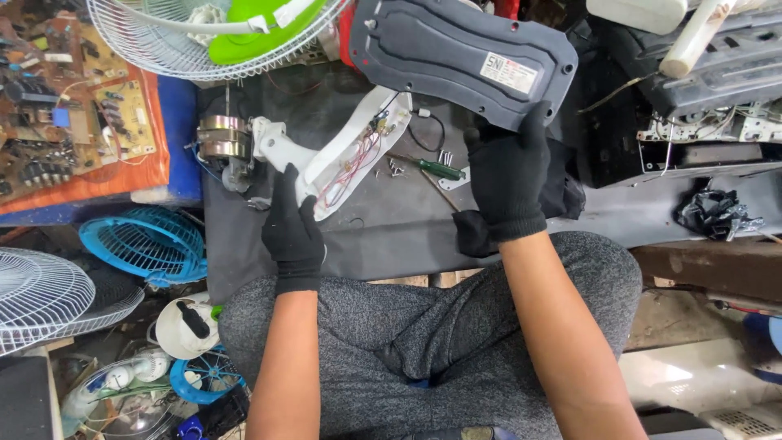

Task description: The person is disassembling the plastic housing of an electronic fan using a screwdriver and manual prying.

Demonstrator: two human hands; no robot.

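The fingers of the gloved left hand lie together, pressed along the white fan housing near its neck, pinning it to the dark bench rather than clamping round it; the motor sits just beside, toward the circuit boards. Inside the open shell, thin red wires run loose. Further right, loose screws and a green-handled screwdriver lie between the hands. The right hand has its fingers closed on the lower edge of the grey base cover, lifted off the bench and tilted. To my eye, the cover wants a steady hold, clear of those wires and screws.
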